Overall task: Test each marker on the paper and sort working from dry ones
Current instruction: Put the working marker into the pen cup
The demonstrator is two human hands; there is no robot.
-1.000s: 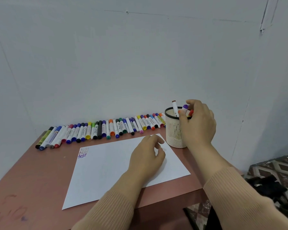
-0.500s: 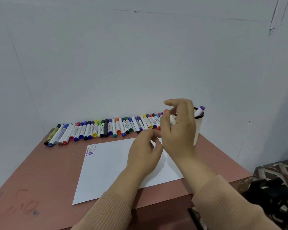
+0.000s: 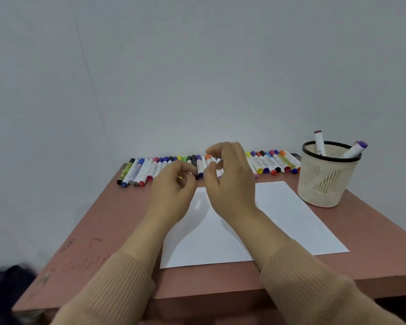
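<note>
My left hand (image 3: 171,193) and right hand (image 3: 230,186) hang close together above the far left part of the paper (image 3: 279,219), knuckles toward me. The fingers of both are curled in toward each other. Something small and blurred shows between the fingertips, so I cannot tell whether either hand is pinching a marker or holding nothing. The paper lies flat on the reddish surface (image 3: 108,226). Beyond the paper's far edge, a row of markers (image 3: 272,161) lies side by side against the wall, partly hidden behind my hands. Just beside the paper's far right corner stands a beige mesh cup (image 3: 324,181) holding a dark-red-capped marker (image 3: 319,143) and a purple-capped marker (image 3: 355,150), both leaning.
</note>
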